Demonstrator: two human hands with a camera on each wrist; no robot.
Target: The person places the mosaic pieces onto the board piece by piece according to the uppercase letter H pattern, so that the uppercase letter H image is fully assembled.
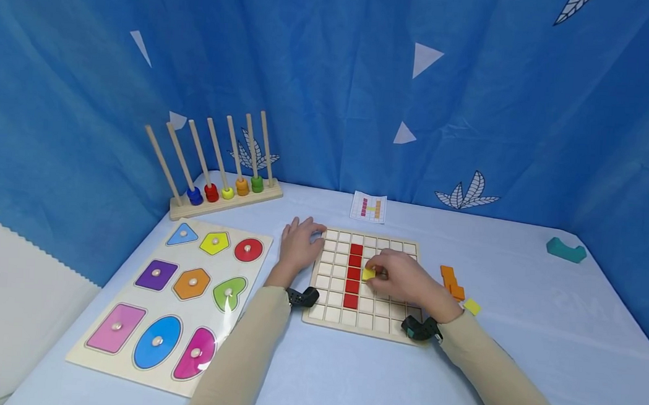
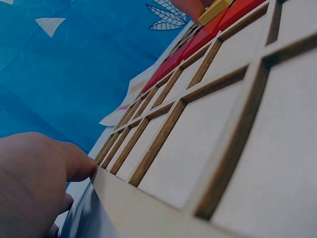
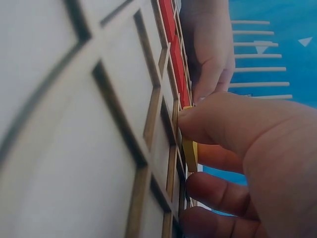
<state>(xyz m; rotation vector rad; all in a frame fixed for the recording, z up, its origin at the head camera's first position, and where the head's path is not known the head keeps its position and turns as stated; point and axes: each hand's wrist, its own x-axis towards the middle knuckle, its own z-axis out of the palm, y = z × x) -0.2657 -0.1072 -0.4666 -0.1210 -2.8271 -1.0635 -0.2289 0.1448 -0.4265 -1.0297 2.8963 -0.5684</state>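
Note:
A wooden grid board (image 1: 325,316) lies flat, with a column of several red square tiles (image 1: 353,272) set in its cells. My right hand (image 1: 403,280) pinches a yellow square tile (image 1: 368,274) between thumb and fingers, just right of the red column. In the right wrist view the yellow tile (image 3: 189,151) is tilted against the grid, under the thumb. My left hand (image 1: 297,250) rests at the board's upper left edge with its fingers loosely extended. One fingertip touches the rim in the left wrist view, beside the grid (image 2: 148,208).
Orange tiles (image 1: 451,283) and another yellow tile (image 1: 471,307) lie right of the board. A pattern card (image 1: 368,207) lies behind it. To the left are a shape puzzle (image 1: 263,242) and a peg rack (image 1: 226,204). A teal block (image 1: 566,250) sits far right.

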